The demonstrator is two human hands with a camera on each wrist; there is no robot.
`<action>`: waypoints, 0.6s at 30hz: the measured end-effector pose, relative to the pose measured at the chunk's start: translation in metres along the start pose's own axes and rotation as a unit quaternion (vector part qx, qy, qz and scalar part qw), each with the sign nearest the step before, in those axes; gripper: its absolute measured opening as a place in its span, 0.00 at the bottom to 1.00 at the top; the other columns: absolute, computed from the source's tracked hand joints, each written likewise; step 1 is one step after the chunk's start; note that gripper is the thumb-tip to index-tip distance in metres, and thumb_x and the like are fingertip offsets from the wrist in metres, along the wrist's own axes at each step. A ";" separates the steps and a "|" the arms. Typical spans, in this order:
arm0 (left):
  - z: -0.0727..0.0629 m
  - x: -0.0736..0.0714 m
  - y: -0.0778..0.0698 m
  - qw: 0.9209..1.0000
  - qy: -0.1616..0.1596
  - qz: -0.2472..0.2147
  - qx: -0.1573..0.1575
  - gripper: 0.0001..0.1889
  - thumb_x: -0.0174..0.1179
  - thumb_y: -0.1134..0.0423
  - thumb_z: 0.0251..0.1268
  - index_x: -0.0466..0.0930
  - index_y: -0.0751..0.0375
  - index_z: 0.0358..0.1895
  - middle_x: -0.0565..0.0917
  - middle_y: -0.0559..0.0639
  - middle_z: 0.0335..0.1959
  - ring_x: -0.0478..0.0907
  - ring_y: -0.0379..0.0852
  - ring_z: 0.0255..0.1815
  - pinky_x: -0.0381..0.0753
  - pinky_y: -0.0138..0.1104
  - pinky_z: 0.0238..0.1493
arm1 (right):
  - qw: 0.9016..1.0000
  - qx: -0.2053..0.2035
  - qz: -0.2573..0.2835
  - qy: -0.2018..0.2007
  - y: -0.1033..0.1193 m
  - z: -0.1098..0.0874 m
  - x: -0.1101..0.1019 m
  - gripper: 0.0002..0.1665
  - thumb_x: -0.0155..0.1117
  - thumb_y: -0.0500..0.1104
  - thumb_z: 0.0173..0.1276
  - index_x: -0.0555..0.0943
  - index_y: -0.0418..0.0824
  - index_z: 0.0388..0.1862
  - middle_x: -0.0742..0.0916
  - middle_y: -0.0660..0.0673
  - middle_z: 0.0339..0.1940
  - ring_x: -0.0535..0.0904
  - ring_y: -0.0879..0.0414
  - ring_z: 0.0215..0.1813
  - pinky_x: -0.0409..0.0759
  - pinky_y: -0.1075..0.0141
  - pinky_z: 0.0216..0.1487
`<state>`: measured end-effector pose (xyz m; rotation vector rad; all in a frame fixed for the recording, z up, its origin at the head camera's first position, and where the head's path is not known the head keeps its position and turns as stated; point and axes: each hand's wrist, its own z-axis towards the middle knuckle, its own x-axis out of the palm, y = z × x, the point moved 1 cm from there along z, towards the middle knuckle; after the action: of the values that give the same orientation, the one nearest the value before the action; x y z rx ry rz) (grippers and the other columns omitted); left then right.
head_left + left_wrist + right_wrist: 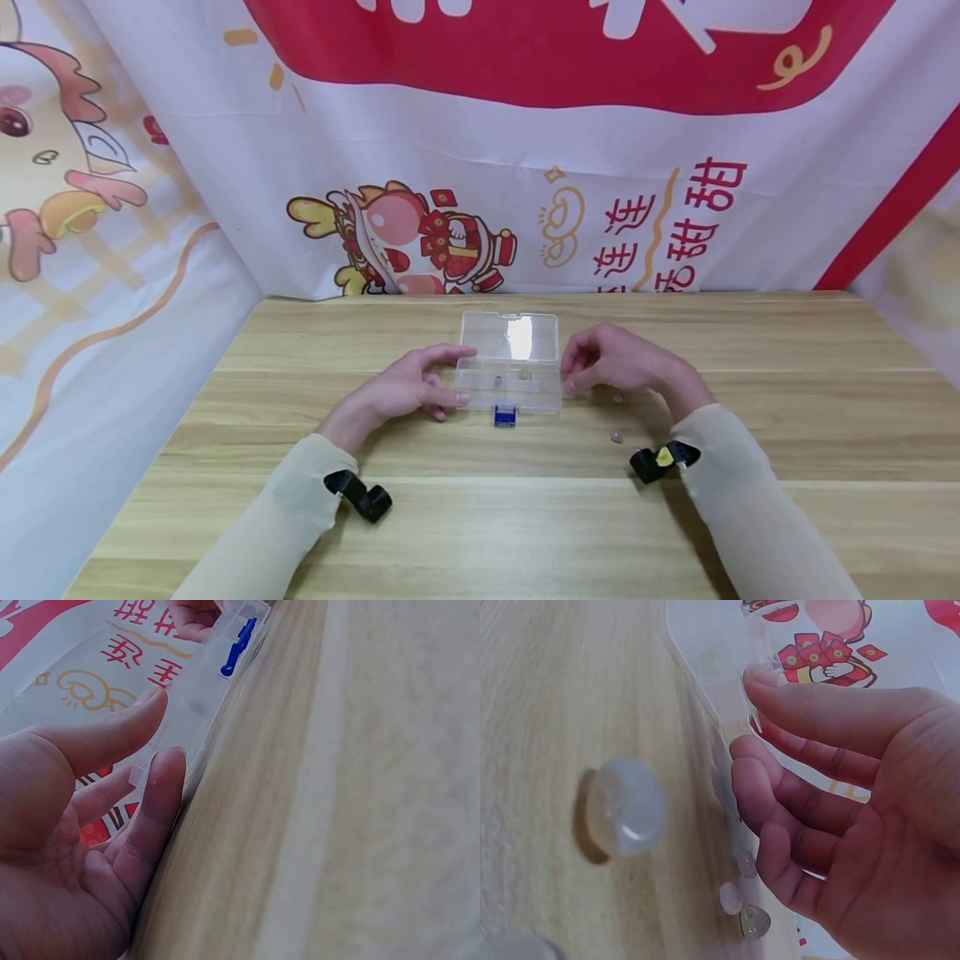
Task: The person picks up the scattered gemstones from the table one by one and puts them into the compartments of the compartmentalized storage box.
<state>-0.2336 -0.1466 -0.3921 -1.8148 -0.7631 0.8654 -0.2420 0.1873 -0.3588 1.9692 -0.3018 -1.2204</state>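
A clear plastic compartment box (pixel 546 404) lies on the wooden table with its lid (pixel 480 333) raised at the back. Its blue latch (pixel 505 416) hangs at the front. Two small stones (pixel 523 375) show inside. My left hand (pixel 393 386) holds the box's left end, index finger near the hinge and thumb at the front. In the left wrist view the thumb (pixel 124 731) lies against the clear plastic. At the right end, my right hand (pixel 618 358) pinches the box's edge between thumb and index finger; the index fingertip is hidden. Its other fingers are curled.
A whitish stone (pixel 626 806) lies on the table beside the right hand. Several smaller ones, including a yellowish stone (pixel 756 921), lie below its fingers. A printed cloth (pixel 450 142) hangs along the table's back edge and sides.
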 end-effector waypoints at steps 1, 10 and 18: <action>0.000 0.000 0.000 1.000 0.000 -0.001 0.000 0.40 0.74 0.67 0.65 0.70 0.46 0.79 0.69 0.56 0.78 0.82 0.44 0.31 0.88 0.33 0.36 | 1.000 0.000 -0.001 0.001 0.000 0.000 0.000 0.12 0.80 0.44 0.64 0.86 0.43 0.41 0.87 0.46 0.36 0.78 0.52 0.40 0.77 0.64 0.43; 0.000 0.000 0.000 1.000 -0.002 -0.001 0.000 0.39 0.74 0.67 0.66 0.70 0.45 0.79 0.67 0.56 0.78 0.81 0.45 0.31 0.89 0.33 0.36 | 0.999 0.018 -0.026 -0.009 -0.006 -0.005 -0.007 0.09 0.77 0.43 0.68 0.87 0.44 0.43 0.88 0.46 0.38 0.79 0.51 0.42 0.79 0.61 0.46; 0.000 0.000 -0.001 1.000 -0.004 0.000 -0.003 0.40 0.74 0.67 0.65 0.70 0.44 0.79 0.68 0.55 0.78 0.82 0.45 0.31 0.89 0.33 0.37 | 0.998 0.036 -0.040 -0.021 -0.010 -0.010 -0.012 0.10 0.79 0.41 0.66 0.87 0.43 0.43 0.87 0.45 0.39 0.79 0.51 0.44 0.79 0.61 0.49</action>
<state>-0.2334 -0.1466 -0.3915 -1.8177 -0.7710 0.8711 -0.2421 0.2057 -0.3557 2.0364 -0.2951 -1.3199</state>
